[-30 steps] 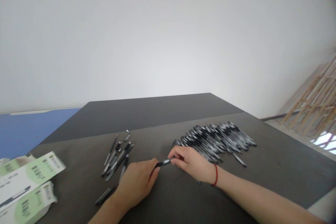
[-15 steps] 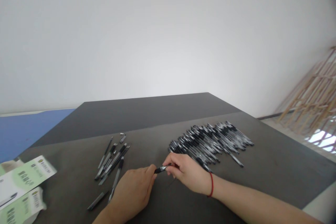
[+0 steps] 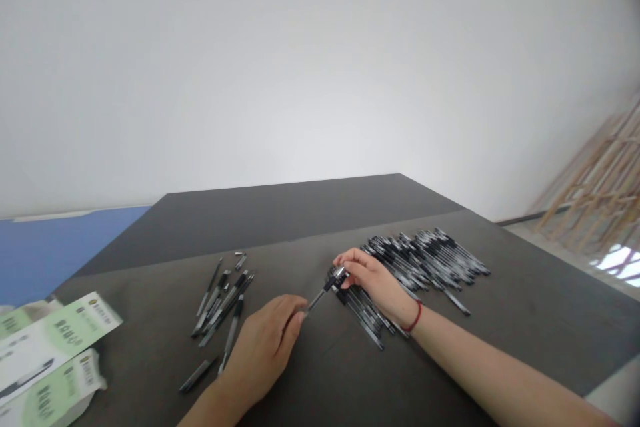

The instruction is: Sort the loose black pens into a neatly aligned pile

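A black-and-clear pen (image 3: 323, 295) slants between my two hands, its dark grip and shiny tip end up and to the right. My left hand (image 3: 265, 350) is closed, thumb and forefinger pinching the pen's lower barrel end. Around the upper end, the fingers of my right hand (image 3: 367, 279) are closed; they hide part of it. That hand is over the near left edge of a large pile of similar pens (image 3: 425, 257). Left of my left hand lies a looser group of pens (image 3: 220, 307).
A single short dark pen piece (image 3: 197, 375) rests near the front left. Small cap-like bits (image 3: 241, 260) lie behind the loose group. Green-and-white printed packets (image 3: 65, 333) are at the table's left edge. Wooden slats (image 3: 595, 193) lean beyond the right side of the dark table (image 3: 300, 213).
My right hand has moved up and right to the pile's edge. My left hand has risen slightly. The pen between them now tilts and shows more of its barrel.
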